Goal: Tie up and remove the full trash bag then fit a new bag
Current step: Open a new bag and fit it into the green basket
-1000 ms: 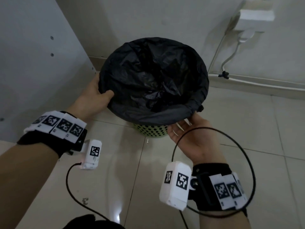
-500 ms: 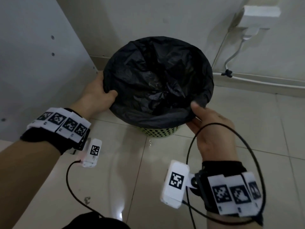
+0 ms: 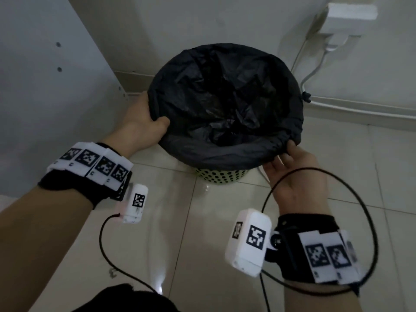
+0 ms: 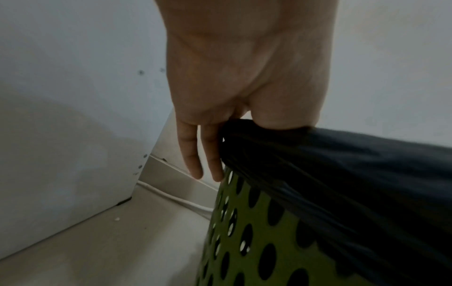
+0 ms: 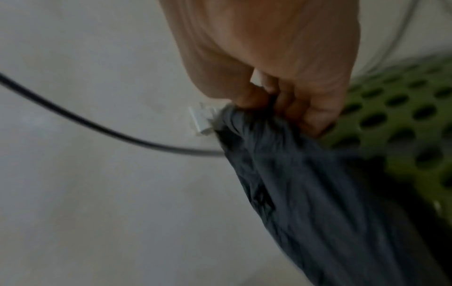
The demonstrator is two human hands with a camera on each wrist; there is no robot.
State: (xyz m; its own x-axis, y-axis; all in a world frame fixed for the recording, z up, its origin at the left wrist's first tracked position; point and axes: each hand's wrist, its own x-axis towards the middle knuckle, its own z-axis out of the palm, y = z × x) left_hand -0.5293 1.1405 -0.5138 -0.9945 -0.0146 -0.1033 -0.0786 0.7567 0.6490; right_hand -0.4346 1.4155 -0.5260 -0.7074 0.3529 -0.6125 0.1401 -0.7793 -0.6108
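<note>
A black trash bag lines a green perforated bin standing on the tiled floor by the wall. Its edge is folded over the bin's rim. My left hand grips the bag's folded edge at the bin's left side, thumb over the rim; in the left wrist view two fingers hang straight beside the bag and the bin. My right hand pinches a bunched fold of the bag at the bin's right front, next to the bin.
A white cabinet panel stands close on the left. A white power adapter and white cables run along the back wall. Black sensor cables loop around my wrists. Pale floor tiles lie in front of the bin.
My right hand has slid from the bin's front to its right side and now pinches the bag's edge. The left hand keeps its grip on the left rim.
</note>
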